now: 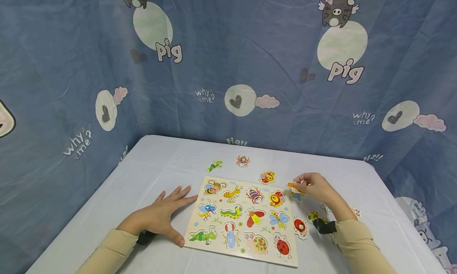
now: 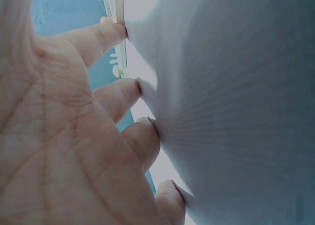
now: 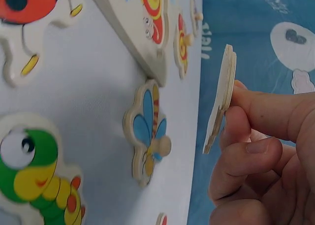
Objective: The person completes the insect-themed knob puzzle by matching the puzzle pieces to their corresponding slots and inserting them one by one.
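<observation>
My right hand (image 1: pixel 315 186) pinches a thin wooden puzzle piece (image 3: pixel 222 94) between thumb and fingers, above the table past the board's right corner. In the right wrist view the piece shows nearly edge-on, its picture hidden; some orange shows in the head view. Below it lies a blue-winged dragonfly piece (image 3: pixel 143 119) with a wooden knob. My left hand (image 1: pixel 162 212) rests with spread fingers at the left side of the wooden insect puzzle board (image 1: pixel 214 248), thumb at the near-left corner and index fingertip by the left edge. Insect pictures in rows cover the board.
Behind the board lie a grasshopper piece (image 1: pixel 214 165), a spider piece (image 1: pixel 242 161) and a red-and-yellow bug piece (image 1: pixel 267 177). Right of it are a ladybug piece (image 1: pixel 300 228) and a caterpillar piece (image 3: pixel 42 171), with others partly under my right wrist. A blue printed curtain (image 1: pixel 200 119) hangs behind the white table (image 1: pixel 168 163).
</observation>
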The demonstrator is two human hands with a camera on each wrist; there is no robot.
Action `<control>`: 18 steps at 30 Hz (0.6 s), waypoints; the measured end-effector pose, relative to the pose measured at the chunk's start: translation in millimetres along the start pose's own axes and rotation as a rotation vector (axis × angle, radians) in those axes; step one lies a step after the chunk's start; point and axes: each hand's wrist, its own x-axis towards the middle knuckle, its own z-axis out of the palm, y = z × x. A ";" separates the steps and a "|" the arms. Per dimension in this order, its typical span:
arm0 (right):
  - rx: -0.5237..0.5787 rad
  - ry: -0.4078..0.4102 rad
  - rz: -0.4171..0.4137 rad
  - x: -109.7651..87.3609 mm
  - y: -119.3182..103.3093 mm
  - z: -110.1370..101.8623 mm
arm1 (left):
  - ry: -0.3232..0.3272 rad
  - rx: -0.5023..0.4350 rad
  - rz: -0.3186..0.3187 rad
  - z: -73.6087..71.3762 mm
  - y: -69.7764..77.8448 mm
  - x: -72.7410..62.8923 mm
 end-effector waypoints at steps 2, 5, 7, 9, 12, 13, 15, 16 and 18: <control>0.007 -0.003 -0.003 2.0 -1.4 1.8 | 0.001 0.002 0.000 -0.1 -0.2 0.1; 0.013 -0.008 -0.013 5.4 -3.1 5.1 | 0.002 0.009 0.002 0.0 -0.6 0.2; 0.011 -0.009 -0.015 7.6 -4.7 7.5 | 0.003 0.014 0.003 0.1 -0.8 0.4; 0.010 -0.011 -0.021 8.7 -7.4 9.2 | 0.003 0.015 0.005 0.2 -0.8 0.5; 0.009 -0.013 -0.026 10.7 -10.3 12.0 | 0.003 0.014 0.006 0.1 -0.8 0.5; 0.010 -0.014 -0.029 11.4 -11.3 13.0 | 0.003 0.013 0.006 0.0 -0.7 0.4; 0.015 -0.015 -0.032 12.7 -13.1 15.0 | 0.002 0.011 0.006 -0.1 -0.6 0.2; 0.018 -0.017 -0.028 13.8 -13.7 16.2 | 0.001 0.012 0.005 -0.2 -0.5 0.2; 0.024 -0.019 -0.024 15.4 -16.0 18.5 | 0.002 0.011 0.005 -0.3 -0.3 0.0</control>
